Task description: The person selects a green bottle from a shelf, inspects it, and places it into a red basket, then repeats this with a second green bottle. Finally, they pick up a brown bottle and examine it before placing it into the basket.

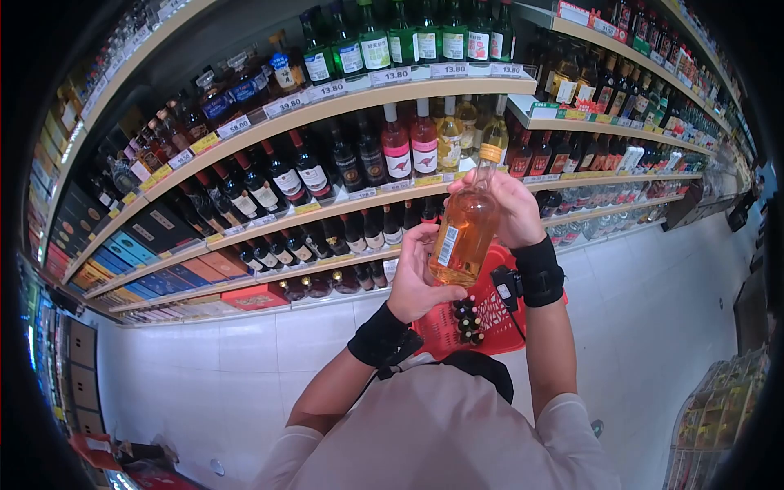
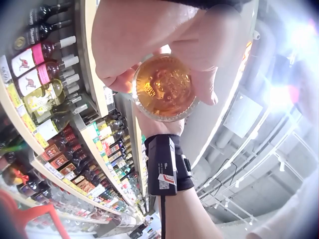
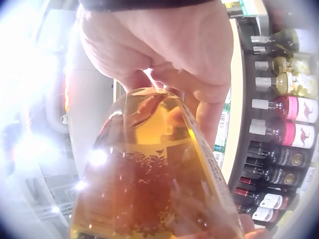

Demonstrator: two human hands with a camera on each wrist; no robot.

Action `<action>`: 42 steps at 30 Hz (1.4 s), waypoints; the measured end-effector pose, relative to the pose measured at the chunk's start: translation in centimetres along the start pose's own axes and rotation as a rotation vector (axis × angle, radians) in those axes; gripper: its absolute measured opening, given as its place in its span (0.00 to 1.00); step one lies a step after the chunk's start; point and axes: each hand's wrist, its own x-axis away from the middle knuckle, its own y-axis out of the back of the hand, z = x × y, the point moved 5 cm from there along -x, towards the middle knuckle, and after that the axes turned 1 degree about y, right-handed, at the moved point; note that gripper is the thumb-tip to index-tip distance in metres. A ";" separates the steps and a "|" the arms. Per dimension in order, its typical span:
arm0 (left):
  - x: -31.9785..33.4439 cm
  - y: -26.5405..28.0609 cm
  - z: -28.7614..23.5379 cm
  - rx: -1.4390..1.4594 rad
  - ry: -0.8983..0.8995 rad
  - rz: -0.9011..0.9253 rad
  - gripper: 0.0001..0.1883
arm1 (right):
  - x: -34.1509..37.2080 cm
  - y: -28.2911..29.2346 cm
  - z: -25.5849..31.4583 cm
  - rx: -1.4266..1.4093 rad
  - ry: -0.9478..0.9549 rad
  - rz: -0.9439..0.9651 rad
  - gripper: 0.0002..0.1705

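A clear glass bottle of amber liquor (image 1: 467,233) with a yellow-banded neck is held tilted in front of the body, between both hands. My left hand (image 1: 415,273) grips its lower part, thumb near the base. Around the shoulder and neck curl the fingers of my right hand (image 1: 516,211). A white label with a square code (image 1: 447,245) faces the head camera. From the left wrist, the round bottle base (image 2: 164,89) shows between thumb and fingers. In the right wrist view, a dark leafy print (image 3: 147,184) shows through the liquor.
A red basket (image 1: 426,333) with several dark bottles (image 1: 468,320) in it is below the hands. Ahead, curved shelves (image 1: 351,88) carry green bottles (image 1: 373,47), wine bottles (image 1: 287,181) and price tags. Pale floor tiles (image 1: 220,359) lie below. A display rack (image 1: 719,408) stands at right.
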 end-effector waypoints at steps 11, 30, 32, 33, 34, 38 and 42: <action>0.1 0.4 0.2 0.003 -0.018 0.029 0.50 | -0.4 0.5 -0.6 0.130 -0.019 -0.113 0.22; 0.2 0.1 2.9 0.931 0.486 0.273 0.31 | -0.7 -0.5 -0.1 0.288 -0.112 -0.205 0.18; 0.1 0.7 3.4 0.838 0.504 0.266 0.30 | -0.7 -0.2 -0.2 0.346 -0.100 -0.254 0.17; 0.1 1.1 3.6 0.776 0.534 0.159 0.30 | -0.7 0.0 -0.2 0.338 -0.088 -0.278 0.17; 0.1 1.4 3.8 0.713 0.561 0.053 0.30 | -0.7 0.2 -0.3 0.331 -0.075 -0.301 0.17; -0.6 1.4 2.6 0.646 0.443 0.061 0.31 | -0.5 0.4 -0.1 0.391 -0.047 -0.374 0.18; -0.6 1.5 2.8 0.488 0.377 0.105 0.31 | -0.3 1.0 -0.6 0.494 -0.042 -0.381 0.18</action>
